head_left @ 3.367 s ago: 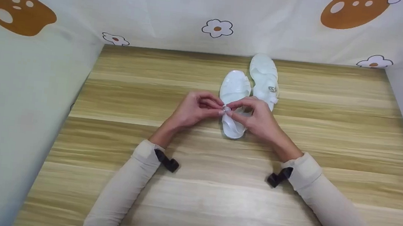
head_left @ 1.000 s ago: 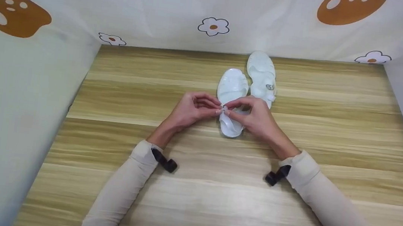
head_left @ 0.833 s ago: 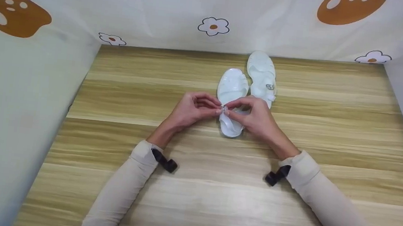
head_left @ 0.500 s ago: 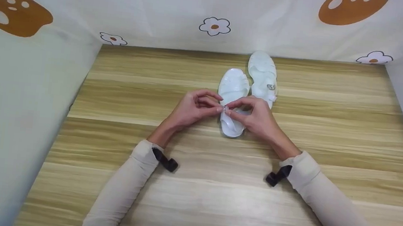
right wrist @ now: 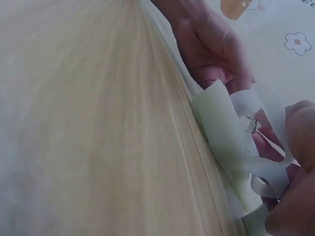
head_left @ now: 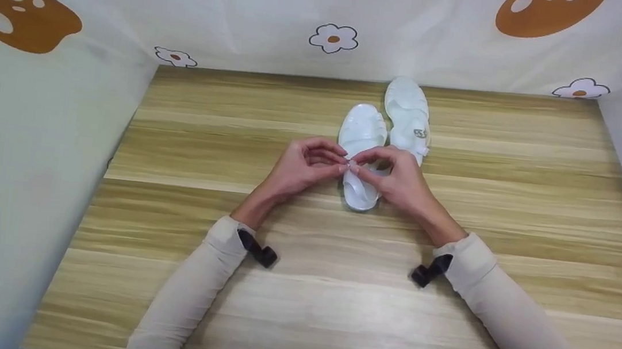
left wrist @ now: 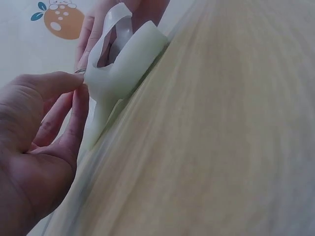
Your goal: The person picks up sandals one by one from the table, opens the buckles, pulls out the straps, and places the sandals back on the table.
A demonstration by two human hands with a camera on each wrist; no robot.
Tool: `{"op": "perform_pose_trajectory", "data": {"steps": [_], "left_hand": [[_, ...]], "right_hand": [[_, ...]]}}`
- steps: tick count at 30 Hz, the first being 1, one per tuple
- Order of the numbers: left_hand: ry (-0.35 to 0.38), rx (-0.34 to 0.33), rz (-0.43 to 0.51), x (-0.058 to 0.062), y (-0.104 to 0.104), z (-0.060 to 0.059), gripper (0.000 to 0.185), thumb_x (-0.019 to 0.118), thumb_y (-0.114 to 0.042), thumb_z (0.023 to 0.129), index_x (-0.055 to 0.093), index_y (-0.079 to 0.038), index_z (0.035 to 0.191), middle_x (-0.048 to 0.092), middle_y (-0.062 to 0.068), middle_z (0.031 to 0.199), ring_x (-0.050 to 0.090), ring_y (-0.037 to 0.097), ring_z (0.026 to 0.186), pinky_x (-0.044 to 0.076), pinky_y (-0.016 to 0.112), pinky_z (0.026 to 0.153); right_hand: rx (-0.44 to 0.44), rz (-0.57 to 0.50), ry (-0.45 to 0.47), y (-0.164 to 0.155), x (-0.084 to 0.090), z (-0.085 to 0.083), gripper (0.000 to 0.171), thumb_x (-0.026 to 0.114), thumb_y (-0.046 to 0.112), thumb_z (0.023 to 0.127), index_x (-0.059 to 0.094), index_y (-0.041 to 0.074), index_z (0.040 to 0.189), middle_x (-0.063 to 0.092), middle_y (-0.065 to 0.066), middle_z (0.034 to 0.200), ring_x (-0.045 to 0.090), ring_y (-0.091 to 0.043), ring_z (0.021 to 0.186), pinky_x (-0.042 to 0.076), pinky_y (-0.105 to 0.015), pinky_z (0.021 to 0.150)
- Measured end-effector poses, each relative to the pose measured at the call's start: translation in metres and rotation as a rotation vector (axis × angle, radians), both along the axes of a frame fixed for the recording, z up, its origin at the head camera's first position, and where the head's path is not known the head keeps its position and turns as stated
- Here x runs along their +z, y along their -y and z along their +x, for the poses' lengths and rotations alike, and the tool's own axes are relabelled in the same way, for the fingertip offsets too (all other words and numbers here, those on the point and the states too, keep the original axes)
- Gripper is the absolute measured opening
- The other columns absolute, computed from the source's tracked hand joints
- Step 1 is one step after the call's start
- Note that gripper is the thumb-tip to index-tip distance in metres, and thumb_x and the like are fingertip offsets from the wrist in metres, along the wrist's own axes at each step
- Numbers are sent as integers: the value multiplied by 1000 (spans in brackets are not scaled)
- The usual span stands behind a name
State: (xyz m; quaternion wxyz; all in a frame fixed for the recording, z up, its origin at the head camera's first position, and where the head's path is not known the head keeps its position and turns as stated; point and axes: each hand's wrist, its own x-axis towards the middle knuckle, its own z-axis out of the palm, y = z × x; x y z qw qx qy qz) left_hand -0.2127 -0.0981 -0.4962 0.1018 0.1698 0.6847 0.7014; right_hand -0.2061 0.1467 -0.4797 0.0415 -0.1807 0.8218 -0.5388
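Head view shows left hand (head_left: 301,165) and right hand (head_left: 397,179) pinching the near sandal's (head_left: 361,145) strap buckle (head_left: 352,166) at frame centre, apparently mid-fastening; next likely needs steady threading.

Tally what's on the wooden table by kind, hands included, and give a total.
White sandals: 2, the near sandal whose strap both hands pinch, and the far sandal lying beside it
Hands: 2, left hand and right hand
Black wrist cameras: 2, left one, right one
Total: 6
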Motion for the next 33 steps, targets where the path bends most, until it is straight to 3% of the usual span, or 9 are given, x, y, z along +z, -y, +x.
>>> {"op": "perform_pose_trajectory", "data": {"steps": [5,13,26,33], "left_hand": [[34,-37,-18,0,-1,0,32,89,-10,90,78,-4,120,79,13,115,78,23,103,64,33,95],[29,-25,-53,2,-4,0,26,88,-9,91,80,-3,115,80,10,112,78,18,98,64,29,91],[30,-60,-65,-3,-3,-2,34,85,-10,94,76,-2,126,77,10,122,76,18,105,63,28,93],[11,-61,-50,-3,-3,-3,35,85,-9,94,76,-2,127,77,12,122,75,18,105,62,28,96]], "right_hand": [[-4,-13,-7,2,-1,1,17,84,29,97,83,16,107,81,-1,103,67,-16,103,50,-37,96],[-9,-31,-12,2,-1,0,19,81,29,99,81,15,112,80,-1,107,67,-15,105,51,-37,98],[29,-33,1,-1,1,-1,15,75,23,104,81,15,116,80,-2,113,65,-18,107,48,-40,98],[42,76,-50,-7,1,-4,22,70,23,106,80,12,123,76,-5,128,63,-22,123,48,-43,107]]}}
